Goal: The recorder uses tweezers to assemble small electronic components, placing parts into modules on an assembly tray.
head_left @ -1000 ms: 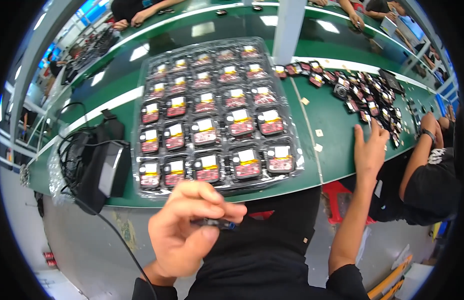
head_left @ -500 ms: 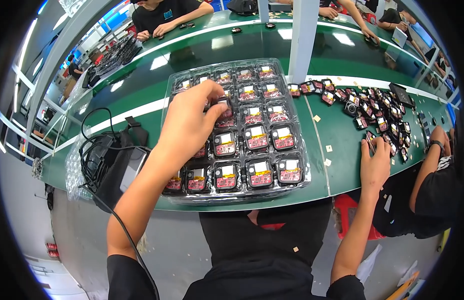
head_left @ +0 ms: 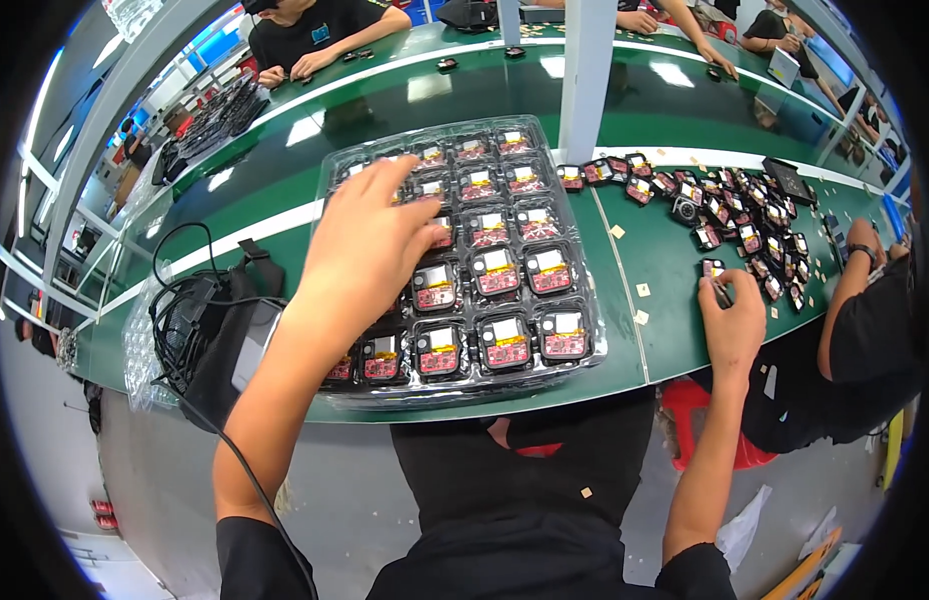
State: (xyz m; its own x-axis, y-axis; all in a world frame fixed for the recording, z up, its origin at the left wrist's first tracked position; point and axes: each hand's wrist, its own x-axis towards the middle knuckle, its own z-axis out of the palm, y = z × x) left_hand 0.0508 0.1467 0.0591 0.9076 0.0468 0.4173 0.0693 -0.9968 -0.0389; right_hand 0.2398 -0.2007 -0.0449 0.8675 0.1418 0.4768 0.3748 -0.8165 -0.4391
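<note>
My left hand [head_left: 360,245] is over the left side of a clear plastic tray [head_left: 592,345], its fingers apart and nothing held in them. Each pocket that shows carries a small square black-cased electronic module [head_left: 499,272] with a red circuit board, white block and yellow tape. The fingertips are just above the modules of the middle rows; the hand covers several pockets. At the near left edge of a pile of like modules [head_left: 750,237], my right hand [head_left: 735,325] pinches one electronic module [head_left: 713,268] between thumb and fingers.
A black bag with tangled cables [head_left: 200,330] lies left of the tray, and a cable runs over my left forearm. A white post [head_left: 588,90] rises behind the tray. A co-worker's arm [head_left: 853,290] is close on the right. Small tan pieces [head_left: 643,290] dot the green table.
My left hand has let go of a module in the tray and spread its fingers. My right hand has drawn its module slightly left of the pile. The whole view has shifted a little.
</note>
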